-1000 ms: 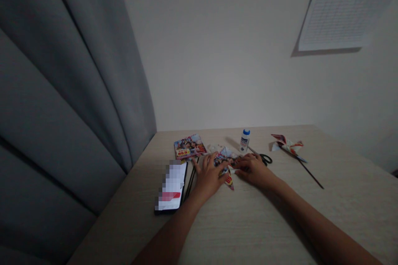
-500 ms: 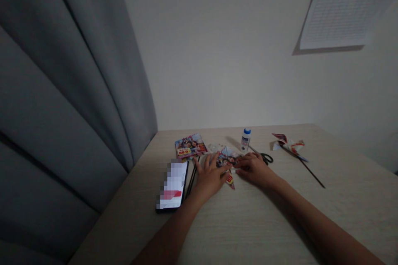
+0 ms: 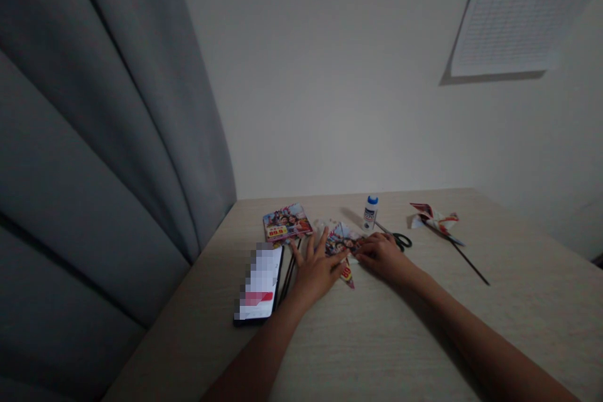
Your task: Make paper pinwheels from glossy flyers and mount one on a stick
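Note:
A cut piece of colourful printed paper lies on the table between my hands, with a pointed corner toward me. My left hand rests on its left side, palm down with the fingers spread. From the right, my right hand has its fingers closed at the paper's right edge; the fingertips are partly hidden. Just behind that hand lie scissors with dark handles. A white bottle with a blue cap stands upright behind the paper.
A paper pinwheel on a dark stick lies to the right. On the left are a stack of printed paper, a lit phone and thin dark sticks beside my left wrist. A grey curtain hangs at the left.
The whole view has shifted slightly. Both hands stay on the paper in nearly the same pose.

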`<control>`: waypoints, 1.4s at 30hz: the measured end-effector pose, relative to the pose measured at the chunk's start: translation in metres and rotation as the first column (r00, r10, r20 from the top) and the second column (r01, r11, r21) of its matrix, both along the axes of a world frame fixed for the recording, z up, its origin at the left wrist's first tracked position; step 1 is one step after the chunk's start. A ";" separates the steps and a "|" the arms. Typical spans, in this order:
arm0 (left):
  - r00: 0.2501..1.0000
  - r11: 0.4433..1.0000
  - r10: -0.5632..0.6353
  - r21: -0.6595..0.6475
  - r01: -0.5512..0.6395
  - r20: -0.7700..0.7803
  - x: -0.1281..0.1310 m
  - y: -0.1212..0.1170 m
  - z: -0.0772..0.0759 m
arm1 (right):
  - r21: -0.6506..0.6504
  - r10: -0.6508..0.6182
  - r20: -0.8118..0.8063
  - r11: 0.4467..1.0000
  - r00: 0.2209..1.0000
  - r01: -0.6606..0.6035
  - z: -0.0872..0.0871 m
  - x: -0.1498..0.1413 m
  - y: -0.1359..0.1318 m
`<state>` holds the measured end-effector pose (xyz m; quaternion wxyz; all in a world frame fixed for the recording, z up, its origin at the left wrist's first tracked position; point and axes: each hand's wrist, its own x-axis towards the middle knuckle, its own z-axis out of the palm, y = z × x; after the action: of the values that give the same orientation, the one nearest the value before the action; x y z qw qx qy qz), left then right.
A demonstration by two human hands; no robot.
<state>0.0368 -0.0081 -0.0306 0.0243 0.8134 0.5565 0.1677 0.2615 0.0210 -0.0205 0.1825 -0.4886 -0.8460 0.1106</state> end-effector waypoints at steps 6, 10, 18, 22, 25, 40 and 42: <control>0.998 0.999 0.020 0.042 -0.023 0.052 0.001 -0.005 0.001 | -0.018 -0.014 -0.001 1.000 1.000 0.014 0.003 -0.001 -0.004; 0.996 0.998 0.029 0.045 -0.033 0.086 -0.001 -0.006 0.004 | -0.013 -0.020 0.046 1.000 0.999 0.020 0.009 -0.002 -0.009; 0.995 1.000 -0.019 0.001 0.019 0.096 -0.010 -0.006 0.006 | -0.034 0.011 0.040 0.999 0.999 -0.010 0.015 -0.003 -0.013; 0.990 0.993 -0.072 -0.081 0.082 0.120 -0.017 -0.003 0.006 | -0.043 -0.029 -0.066 0.999 0.997 0.027 0.012 0.000 -0.007; 0.985 0.981 -0.112 -0.141 0.130 0.133 -0.023 0.000 0.008 | -0.005 -0.011 -0.137 1.000 0.990 0.011 0.008 0.006 -0.002; 0.964 0.996 -0.040 -0.066 0.059 0.264 -0.017 0.003 0.022 | 0.068 0.031 0.065 0.997 0.997 -0.035 -0.007 0.007 -0.001; 0.962 0.995 -0.030 -0.088 0.056 0.272 -0.019 0.003 0.023 | 0.079 0.021 0.062 0.997 0.998 -0.026 -0.007 0.007 -0.001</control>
<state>0.0174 -0.0046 -0.0078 0.1419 0.7927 0.5376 0.2500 0.2687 0.0201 -0.0276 0.1746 -0.4739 -0.8607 0.0641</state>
